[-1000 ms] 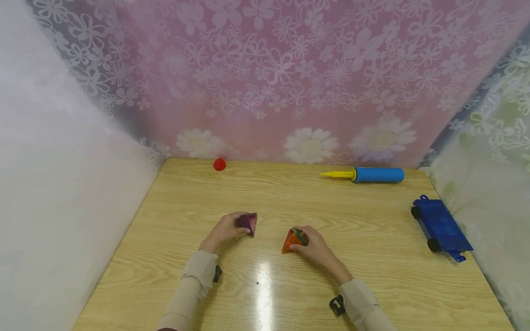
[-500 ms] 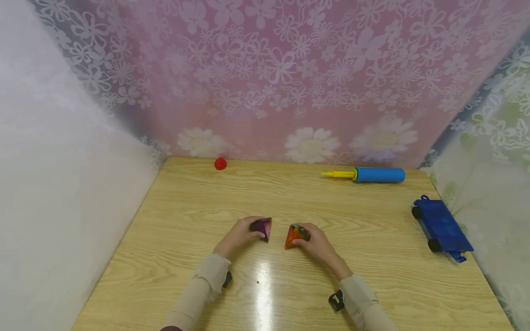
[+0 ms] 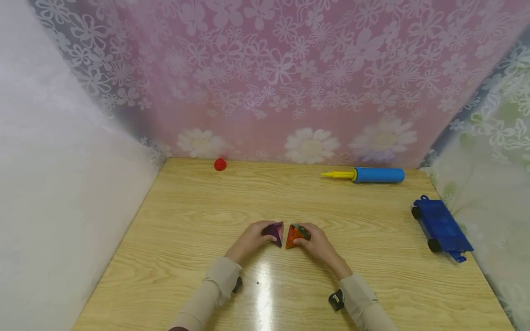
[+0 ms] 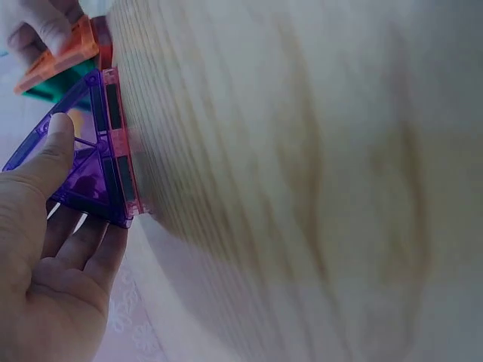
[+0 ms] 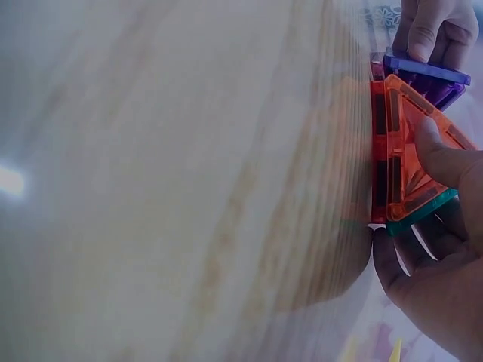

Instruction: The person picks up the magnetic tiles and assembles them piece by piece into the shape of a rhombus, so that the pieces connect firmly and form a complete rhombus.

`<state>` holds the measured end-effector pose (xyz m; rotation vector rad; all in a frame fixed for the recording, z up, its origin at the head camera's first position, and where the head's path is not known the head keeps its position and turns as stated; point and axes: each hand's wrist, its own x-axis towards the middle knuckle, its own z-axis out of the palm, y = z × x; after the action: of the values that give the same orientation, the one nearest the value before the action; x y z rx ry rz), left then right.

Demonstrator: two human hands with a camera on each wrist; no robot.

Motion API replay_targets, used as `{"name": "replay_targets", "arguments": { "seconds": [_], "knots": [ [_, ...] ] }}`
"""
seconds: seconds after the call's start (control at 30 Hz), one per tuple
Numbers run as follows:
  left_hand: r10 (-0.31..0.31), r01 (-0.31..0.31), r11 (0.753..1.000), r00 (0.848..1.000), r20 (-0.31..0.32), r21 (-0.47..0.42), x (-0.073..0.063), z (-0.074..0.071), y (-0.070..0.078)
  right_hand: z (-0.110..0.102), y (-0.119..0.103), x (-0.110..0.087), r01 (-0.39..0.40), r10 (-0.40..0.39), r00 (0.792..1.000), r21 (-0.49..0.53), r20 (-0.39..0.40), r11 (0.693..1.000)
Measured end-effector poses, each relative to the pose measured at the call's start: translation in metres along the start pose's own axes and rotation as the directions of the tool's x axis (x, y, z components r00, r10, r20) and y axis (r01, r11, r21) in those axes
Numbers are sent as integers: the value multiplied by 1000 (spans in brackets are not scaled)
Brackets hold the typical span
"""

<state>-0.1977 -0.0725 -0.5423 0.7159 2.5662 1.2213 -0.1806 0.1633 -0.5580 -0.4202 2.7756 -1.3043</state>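
Observation:
My left hand (image 3: pixel 250 236) holds a see-through purple magnetic-tile pyramid (image 3: pixel 271 231), thumb on its near face and fingers behind. A pink tile (image 4: pixel 117 139) forms its side along the wooden table in the left wrist view. Just to the right, my right hand (image 3: pixel 318 243) grips another magnetic-tile pyramid (image 3: pixel 293 235), with an orange face, a green one and a red one. Its thumb presses the orange tile (image 5: pixel 400 124), and its fingers lie behind the green tile (image 5: pixel 423 213). In the head view a narrow gap separates the two pyramids.
On the wooden table (image 3: pixel 186 197), a small red dome-shaped piece (image 3: pixel 220 164) lies at the back left. A blue hand pump (image 3: pixel 378 174) with a yellow nozzle lies at the back right. A blue toy trailer (image 3: pixel 442 225) with black wheels stands by the right edge.
My left hand has moved right and slightly nearer with the purple pyramid, closing most of the gap to the orange one. My right hand has barely shifted.

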Motion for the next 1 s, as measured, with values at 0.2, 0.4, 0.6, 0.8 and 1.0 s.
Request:
{"name": "replay_targets", "arguments": {
  "seconds": [0.2, 0.4, 0.6, 0.8, 1.0],
  "knots": [
    [24, -24, 999, 1000, -8, 28, 4, 9, 0, -1, 0, 1, 21, -22, 1000, 12, 21, 1000],
    [5, -5, 1000, 1000, -14, 11, 6, 15, -3, -3, -1, 2, 37, -39, 998, 34, 54, 999],
    [14, -14, 1000, 1000, -22, 5, 5, 16, -3, -3, 0, 1, 82, -84, 995, 34, 53, 996],
    [20, -20, 1000, 999, -26, -2, 5, 16, -3, -3, 0, 3, 135, -137, 989, 35, 48, 990],
    [16, -16, 1000, 1000, -26, -1, 4, 15, -2, -2, -3, 4, 154, -157, 986, 54, 52, 987]
  ]
}}
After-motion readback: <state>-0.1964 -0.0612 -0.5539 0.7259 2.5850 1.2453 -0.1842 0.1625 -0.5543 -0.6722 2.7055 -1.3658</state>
